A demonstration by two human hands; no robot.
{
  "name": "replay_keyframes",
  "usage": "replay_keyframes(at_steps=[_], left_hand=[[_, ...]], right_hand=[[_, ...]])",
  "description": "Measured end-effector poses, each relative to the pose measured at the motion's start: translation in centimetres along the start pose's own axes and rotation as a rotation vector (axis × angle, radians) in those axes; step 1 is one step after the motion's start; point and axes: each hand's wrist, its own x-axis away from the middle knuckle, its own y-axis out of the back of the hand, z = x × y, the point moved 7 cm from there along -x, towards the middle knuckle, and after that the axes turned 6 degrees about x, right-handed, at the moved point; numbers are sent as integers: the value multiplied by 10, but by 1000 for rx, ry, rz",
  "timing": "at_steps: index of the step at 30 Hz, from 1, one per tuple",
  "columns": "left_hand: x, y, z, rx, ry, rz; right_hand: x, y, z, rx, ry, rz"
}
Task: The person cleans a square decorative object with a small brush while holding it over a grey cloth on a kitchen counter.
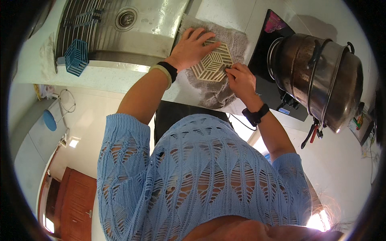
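A cream hexagonal trivet [211, 64] with a slatted cube-like pattern lies on a grey-brown towel [239, 42] spread over the counter. My left hand [193, 49] rests across its upper left part, fingers spread and palm down. At the trivet's right-hand edge, my right hand [243, 79] has thumb and fingers pinched together on the rim. A small dark spot shows at those fingertips; what it is cannot be made out. Below the right hand the towel is bunched into folds.
Left of the towel is a stainless steel sink [150, 33] with a drain [126, 18] and a roll-up rack [80, 18]. A teal slatted holder [76, 57] stands at the rack's near corner. To the right, a large metal steamer pot [316, 69] sits on a black cooktop [261, 57].
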Motion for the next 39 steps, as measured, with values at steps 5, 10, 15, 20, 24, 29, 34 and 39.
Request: replay_keyframes(at_steps=[5,10,15,20,24,29,34,39], left_hand=[[1,-2,-1,-34,-23,-3],[-3,2,-2,-67,-49,-22],[2,12,-15,-103,-15,-22],[37,3,-30,-3,131,156],[47,-4,-25,29,112,122],[46,-3,-27,79,96,81],[42,-2,-24,49,96,132],[48,-2,-27,82,97,108]], right_hand=[[-23,-1,41,-131,117,-82],[3,3,-5,14,79,88],[-22,21,26,-169,67,-105],[-24,-19,35,-90,164,-2],[-20,-17,26,-39,204,30],[-11,-5,-5,9,100,162],[-21,-26,30,-89,276,23],[-18,-10,-2,-31,173,111]])
